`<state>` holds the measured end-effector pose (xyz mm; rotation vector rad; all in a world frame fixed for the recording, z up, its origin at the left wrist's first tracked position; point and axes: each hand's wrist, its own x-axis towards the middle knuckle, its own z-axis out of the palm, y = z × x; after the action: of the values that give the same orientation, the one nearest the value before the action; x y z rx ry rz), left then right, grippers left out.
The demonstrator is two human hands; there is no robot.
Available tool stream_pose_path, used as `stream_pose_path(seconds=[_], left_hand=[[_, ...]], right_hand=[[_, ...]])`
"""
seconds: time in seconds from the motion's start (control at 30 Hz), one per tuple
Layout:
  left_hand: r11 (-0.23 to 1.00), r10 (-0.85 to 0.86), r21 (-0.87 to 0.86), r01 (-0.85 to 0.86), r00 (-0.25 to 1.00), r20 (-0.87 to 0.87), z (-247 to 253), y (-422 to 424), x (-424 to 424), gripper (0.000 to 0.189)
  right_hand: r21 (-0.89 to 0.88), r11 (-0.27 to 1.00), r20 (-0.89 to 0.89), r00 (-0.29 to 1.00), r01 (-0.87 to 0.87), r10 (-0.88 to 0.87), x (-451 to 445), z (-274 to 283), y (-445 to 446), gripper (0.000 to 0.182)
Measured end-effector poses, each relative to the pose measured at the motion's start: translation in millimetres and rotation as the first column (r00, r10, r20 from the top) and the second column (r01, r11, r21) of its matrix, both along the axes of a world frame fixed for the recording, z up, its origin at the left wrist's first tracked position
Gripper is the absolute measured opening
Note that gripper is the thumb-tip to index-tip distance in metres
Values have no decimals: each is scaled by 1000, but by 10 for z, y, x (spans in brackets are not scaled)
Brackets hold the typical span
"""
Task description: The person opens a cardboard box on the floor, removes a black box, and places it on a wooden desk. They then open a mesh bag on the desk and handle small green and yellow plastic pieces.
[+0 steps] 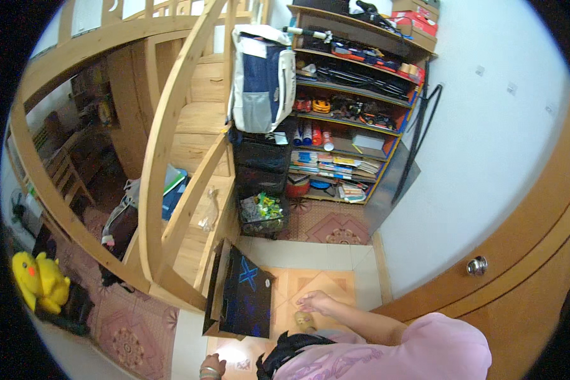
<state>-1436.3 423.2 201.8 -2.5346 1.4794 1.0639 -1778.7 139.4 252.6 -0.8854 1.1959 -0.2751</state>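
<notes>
My right hand (316, 302) hangs over the tiled floor with its fingers loosely bent, and no object shows in it. Below it a foot in a tan slipper or sock (305, 321) shows on the floor. My left hand (212, 366), with bands around its wrist, is low at the bottom edge; its fingers point down and partly hide themselves. Between the hands and the wooden stairs stands a black cardboard box (254, 294) with a blue X-shaped print. The right hand is to the right of this box, apart from it. The left hand is nearer its lower corner.
Wooden stairs with a railing (159, 142) rise at the left. A white and navy backpack (259, 80) hangs beside a shelf (356, 111) of toys and books. A mesh basket (263, 211) stands under it. A wooden door (503, 270) is at the right; a yellow plush toy (40, 282) sits far left.
</notes>
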Motion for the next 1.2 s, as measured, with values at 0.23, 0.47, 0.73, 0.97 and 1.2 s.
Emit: stream_pose_path(seconds=[0.23, 0.47, 0.73, 0.97, 1.2], left_hand=[[964, -259, 34, 263, 962, -84, 240, -1293, -617, 49], [890, -451, -220, 399, 839, -305, 608, -2291, -1916, 33], [774, -631, -81, 628, 751, -196, -423, -3496, -2437, 43], [722, -689, -145, 676, 723, -60, 464, -4044, -2767, 39], [806, -563, 82, 587, 801, -203, 469, -4621, -2753, 41]], right_hand=[[-10, 947, 98, 943, 322, -319, -620, 124, -76, 28], [144, 867, 193, 846, 477, -497, -1784, -491, -701, 23], [-3, 795, 173, 784, 606, -597, -2649, -265, -1494, 17], [24, 798, 215, 776, 602, -593, -2877, -305, -2210, 21], [258, 783, 100, 791, 566, -604, -2613, -748, -2534, 20]])
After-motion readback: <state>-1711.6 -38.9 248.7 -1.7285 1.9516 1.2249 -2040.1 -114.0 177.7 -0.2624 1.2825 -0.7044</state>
